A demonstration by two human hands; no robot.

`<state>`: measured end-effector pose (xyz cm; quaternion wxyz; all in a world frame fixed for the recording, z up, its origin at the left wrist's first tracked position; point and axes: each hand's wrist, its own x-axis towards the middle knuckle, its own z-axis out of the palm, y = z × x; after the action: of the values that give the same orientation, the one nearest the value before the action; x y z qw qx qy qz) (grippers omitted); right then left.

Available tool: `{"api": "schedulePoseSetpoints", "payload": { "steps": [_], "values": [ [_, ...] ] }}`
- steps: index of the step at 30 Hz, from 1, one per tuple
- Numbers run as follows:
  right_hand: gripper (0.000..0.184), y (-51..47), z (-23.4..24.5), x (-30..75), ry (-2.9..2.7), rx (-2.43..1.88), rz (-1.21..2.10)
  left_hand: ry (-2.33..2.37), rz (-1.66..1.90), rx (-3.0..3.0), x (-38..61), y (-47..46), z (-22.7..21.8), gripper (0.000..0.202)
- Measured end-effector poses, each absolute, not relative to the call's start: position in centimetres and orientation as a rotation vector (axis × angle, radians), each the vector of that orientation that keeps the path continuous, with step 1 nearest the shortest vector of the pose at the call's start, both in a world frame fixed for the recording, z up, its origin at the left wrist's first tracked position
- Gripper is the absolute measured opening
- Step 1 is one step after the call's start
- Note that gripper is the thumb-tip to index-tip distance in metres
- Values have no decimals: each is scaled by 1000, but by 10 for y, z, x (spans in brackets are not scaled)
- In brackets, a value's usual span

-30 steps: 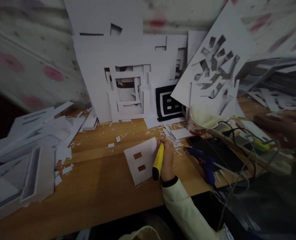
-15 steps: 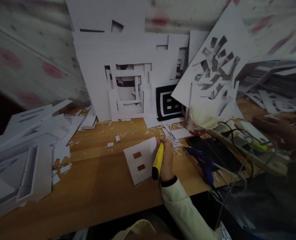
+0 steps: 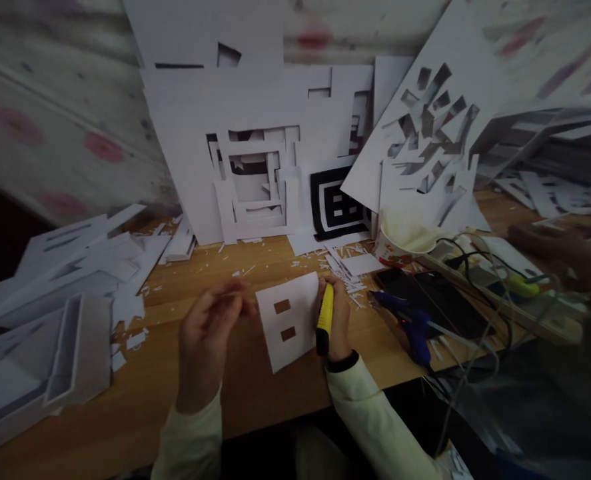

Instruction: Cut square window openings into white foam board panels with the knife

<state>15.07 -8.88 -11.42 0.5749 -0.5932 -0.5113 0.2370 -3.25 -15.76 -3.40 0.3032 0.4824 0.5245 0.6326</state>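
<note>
1 white card (image 3: 302,323), gripped in right hand (image 3: 342,321) along with yellow cutter (image 3: 326,313); left hand (image 3: 205,347) half-curled just beside card, cannot tell if holding anything; blue glue gun (image 3: 417,337) on desk (image 3: 142,390), right of hands.

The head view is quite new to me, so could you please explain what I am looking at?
There is no machine: a camera on a person's head looks down at their bare hands. The right hand grips a yellow-and-black tool, probably a cutter, at the edge of a white card with two rectangular holes. The left hand is raised by the card's opposite edge; whether it touches is hard to tell. On the wooden table are paper scraps, a blue glue gun and two dark phones. Another person's hand is at the far right.
</note>
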Motion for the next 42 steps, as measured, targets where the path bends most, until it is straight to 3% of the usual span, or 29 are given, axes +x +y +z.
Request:
{"api": "schedulePoseSetpoints", "payload": {
  "steps": [5, 22, 26, 29, 33, 36, 42],
  "values": [
    [33, -91, -107, 150, -1194, -1398, 553, 1411, 1277, 1423, -23, -133, -67, 23],
    [30, -93, -101, 148, -1181, -1415, 575, 1553, 1303, 1754, -6, -134, -57, 28],
    [30, -93, -101, 149, -1165, -1427, 590, 1668, 1339, 1635, -19, -134, -60, 28],
    [29, -94, -101, 149, -1180, -1408, 598, 1848, 1381, 1409, -32, -132, -63, 40],
    [27, -95, -101, 148, -1192, -1379, 582, 1553, 1316, 1261, -36, -130, -67, 27],
    [27, -95, -101, 147, -1209, -1379, 552, 1284, 1129, 1211, -28, -134, -66, 30],
    [30, -94, -103, 148, -1206, -1436, 581, 1219, 1041, 1315, -11, -141, -61, 17]
  ]
}}
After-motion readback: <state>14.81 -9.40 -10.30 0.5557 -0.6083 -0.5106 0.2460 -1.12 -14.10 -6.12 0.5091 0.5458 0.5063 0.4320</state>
